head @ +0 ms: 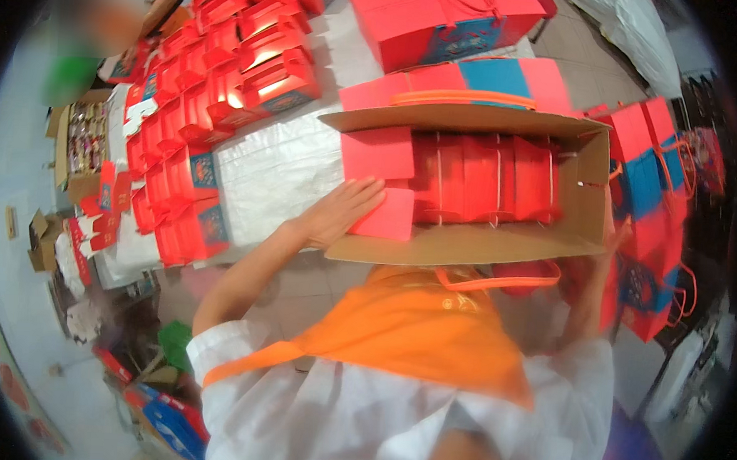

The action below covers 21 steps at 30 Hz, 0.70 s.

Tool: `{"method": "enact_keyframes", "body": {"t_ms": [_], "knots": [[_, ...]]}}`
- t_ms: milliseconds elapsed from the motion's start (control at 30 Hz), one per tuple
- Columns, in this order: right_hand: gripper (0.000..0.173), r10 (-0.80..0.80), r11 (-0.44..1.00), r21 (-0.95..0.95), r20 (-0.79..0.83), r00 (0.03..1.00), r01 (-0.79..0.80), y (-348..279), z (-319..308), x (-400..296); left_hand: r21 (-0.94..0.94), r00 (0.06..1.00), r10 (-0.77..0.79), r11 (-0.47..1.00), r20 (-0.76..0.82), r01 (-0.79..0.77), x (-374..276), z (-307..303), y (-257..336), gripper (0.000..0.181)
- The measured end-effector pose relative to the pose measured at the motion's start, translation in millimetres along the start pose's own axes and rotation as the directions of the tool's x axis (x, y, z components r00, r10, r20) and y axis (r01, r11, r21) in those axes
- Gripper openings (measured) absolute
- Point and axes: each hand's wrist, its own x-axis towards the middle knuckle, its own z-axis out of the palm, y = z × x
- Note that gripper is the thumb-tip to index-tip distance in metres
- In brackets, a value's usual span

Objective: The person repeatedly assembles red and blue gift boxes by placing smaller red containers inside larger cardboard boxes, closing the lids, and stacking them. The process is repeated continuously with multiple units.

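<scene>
In front of my body stands a large carton (pixel 467 251) with brown cardboard inside, red-pink end flaps and its long side flaps raised. Several red gift boxes (pixel 480 179) with pale cord-like strips sit in a row inside it. My left hand (pixel 352 205) lies flat with straight fingers on the pink end flap (pixel 385 213) at the left; its thumb is hidden. At the right end is my right hand (pixel 617 237), against the carton's outer side, mostly hidden and blurred. Orange-red carry handles (pixel 463 99) run along both long sides.
Rows of red gift boxes (pixel 226 91) cover the left of the white-covered table (pixel 284 169). Closed red-and-blue cartons (pixel 454 22) stand behind, and more are stacked at right (pixel 654 214). At far left, a person sits beside an open carton of small packets (pixel 86 137).
</scene>
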Motion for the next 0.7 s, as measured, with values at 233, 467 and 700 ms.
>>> {"method": "enact_keyframes", "body": {"t_ms": [233,467,700], "knots": [[0.06,0.114,0.846,-0.52,0.385,0.916,0.113,-52,39,28,-0.126,0.995,0.008,0.992,-0.095,-0.02,6,3,3,0.073],[0.053,-0.056,0.808,-0.526,0.378,0.924,0.264,-16,18,49,-0.482,0.883,-0.206,0.876,-0.422,-0.026,5,29,11,0.07],[0.062,-0.043,0.971,0.239,0.302,0.952,-0.031,1,-7,57,-0.916,0.281,-0.874,0.358,-0.397,-0.181,43,31,73,0.083]]}}
